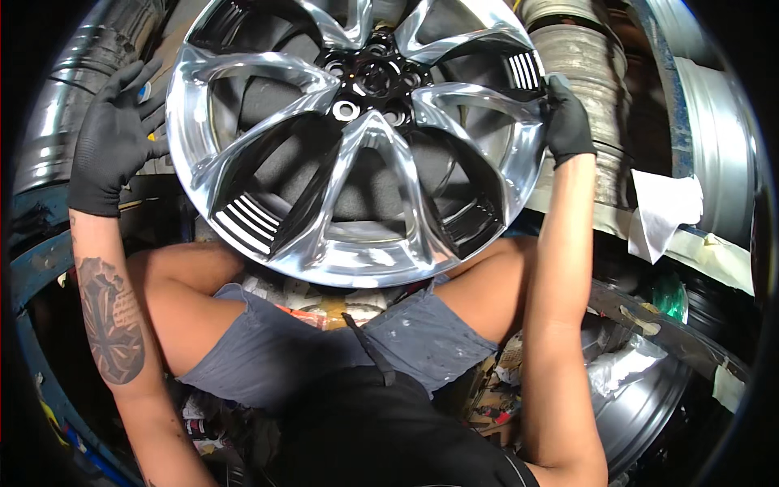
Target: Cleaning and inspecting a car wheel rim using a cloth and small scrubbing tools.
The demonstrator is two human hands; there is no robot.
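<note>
A large alloy wheel rim [371, 252] with polished silver spokes and a glossy black centre faces me above my lap. In a black glove, my right hand [566, 122] grips its right edge, with something small and pale at the fingertips. My left hand [115, 119], gloved too, is spread with fingers apart beside the rim's left edge; whether its fingertips touch the rim I cannot tell. Dark padding [356, 182] shows through the gaps between the spokes.
Stacked bare metal rims [584, 79] stand at the right, with a silver rim [715, 152] beyond. More shiny rims [55, 115] are at the left. A white cloth [663, 210] hangs over the right shelf's edge. Blue metal frame bars [39, 262] run along the left. A dark rim [639, 420] lies low at right.
</note>
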